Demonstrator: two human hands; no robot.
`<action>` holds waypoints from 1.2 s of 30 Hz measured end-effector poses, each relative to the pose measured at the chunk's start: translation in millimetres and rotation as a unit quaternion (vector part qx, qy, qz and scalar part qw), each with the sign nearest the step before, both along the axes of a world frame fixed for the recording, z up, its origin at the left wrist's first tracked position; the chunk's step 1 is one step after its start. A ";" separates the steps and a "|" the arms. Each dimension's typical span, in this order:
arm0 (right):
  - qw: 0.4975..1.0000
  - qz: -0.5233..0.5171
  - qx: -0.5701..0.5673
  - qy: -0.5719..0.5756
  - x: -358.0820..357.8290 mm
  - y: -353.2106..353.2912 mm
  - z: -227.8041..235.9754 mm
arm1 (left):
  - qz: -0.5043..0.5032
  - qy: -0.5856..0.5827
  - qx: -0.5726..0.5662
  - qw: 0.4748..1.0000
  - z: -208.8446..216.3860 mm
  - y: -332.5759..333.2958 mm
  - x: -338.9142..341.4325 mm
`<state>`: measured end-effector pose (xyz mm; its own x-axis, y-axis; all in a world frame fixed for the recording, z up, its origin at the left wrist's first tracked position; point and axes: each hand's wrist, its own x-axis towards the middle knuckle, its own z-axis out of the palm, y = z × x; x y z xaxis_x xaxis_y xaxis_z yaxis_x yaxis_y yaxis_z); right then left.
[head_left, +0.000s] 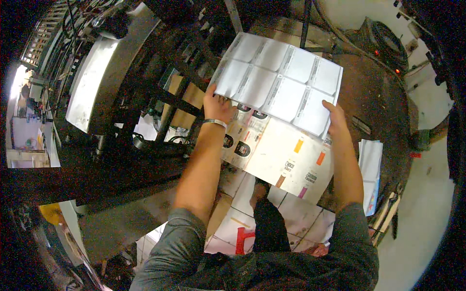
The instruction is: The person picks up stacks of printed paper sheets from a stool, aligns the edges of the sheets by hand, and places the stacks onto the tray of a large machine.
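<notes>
A large white printed sheet, or a thin stack of such sheets, is tilted in front of me; its face is divided into a grid of pale panels with narrow lines of print. My left hand grips its near left corner, with the fingers curled at the edge. At the right edge my right hand is closed on it, thumb on top and the other fingers hidden beneath. Below the white sheet lies a cream printed sheet with dark label shapes and small coloured blocks; what carries it is hidden.
Dark machinery with a shiny metal plate fills the left side. A brown worktop extends behind and right of the sheets. More white papers lie at the right, and a red object is on the tiled floor.
</notes>
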<state>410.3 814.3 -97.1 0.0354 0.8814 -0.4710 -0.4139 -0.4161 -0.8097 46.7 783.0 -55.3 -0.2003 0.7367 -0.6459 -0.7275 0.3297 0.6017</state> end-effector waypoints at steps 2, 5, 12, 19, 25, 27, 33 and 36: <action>1.000 0.013 -0.025 0.011 2.7 2.5 -1.2 | 0.026 -0.006 -0.021 0.999 3.2 0.7 -1.3; 0.999 0.022 -0.032 -0.002 0.5 1.6 -3.3 | 0.048 -0.024 -0.018 0.998 -0.4 -1.0 -13.4; 0.999 0.024 -0.040 0.003 0.3 4.2 -3.5 | 0.051 -0.025 -0.013 0.998 24.0 -1.9 10.3; 0.998 0.023 -0.055 -0.002 1.9 9.1 -5.8 | -0.006 -0.054 -0.016 0.998 13.7 7.3 -9.7; 0.998 -0.005 -0.046 -0.043 -2.2 5.8 2.9 | -0.002 -0.006 -0.051 0.999 13.2 8.3 -6.9; 0.998 -0.014 -0.039 -0.048 2.0 7.0 -1.5 | -0.016 -0.015 -0.021 1.000 20.9 8.4 1.6; 0.997 -0.007 -0.031 0.072 0.0 -0.8 10.4 | -0.015 0.003 -0.052 0.999 13.1 8.1 -11.8; 0.994 -0.055 0.044 -0.082 -0.1 -15.0 37.6 | -0.033 -0.002 -0.049 0.998 15.8 9.5 -13.0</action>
